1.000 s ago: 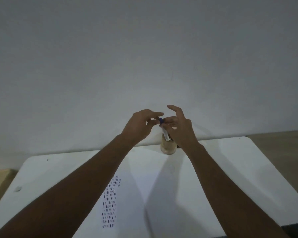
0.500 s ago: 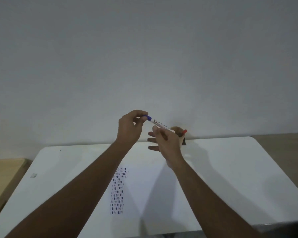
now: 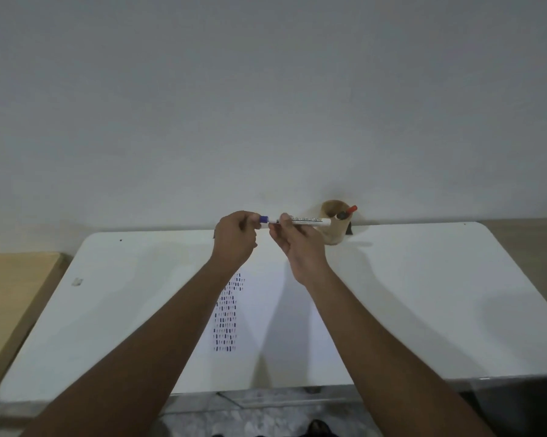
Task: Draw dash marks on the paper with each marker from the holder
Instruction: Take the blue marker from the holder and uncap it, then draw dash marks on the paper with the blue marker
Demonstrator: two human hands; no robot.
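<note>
Bare grey wall fills most of what you see, and below it sits a white counter (image 3: 423,294) with rounded corners, pushed up against that wall. Your two hands meet above its far edge. Your right hand (image 3: 300,244) holds the white barrel of a marker (image 3: 300,220) lying almost level, fingers wrapped under and around it, while your left hand (image 3: 235,239) is pinched shut on the blue cap (image 3: 263,219) at the marker's left end. Cap and barrel look to be still joined or only just parting; you cannot tell which from this angle. Behind your right hand, near the wall, stands the tan holder (image 3: 336,228), and in it you can make out a marker with a red end (image 3: 351,209) and a darker one (image 3: 341,215) beside it. Nearer to you, between your forearms, the paper (image 3: 297,326) lies flat on the counter, hard to separate from the white top, with a tall block of short dash marks (image 3: 226,316) down its left part, in blue and purple tones with a few reddish ones. So a good share of dashes is already on the page, and much of the sheet to the right of them is blank. By the look of it you are uncapping the blue marker for its turn at the paper. At least two markers wait in the holder; whether they have already had their turn cannot be read from here.
</note>
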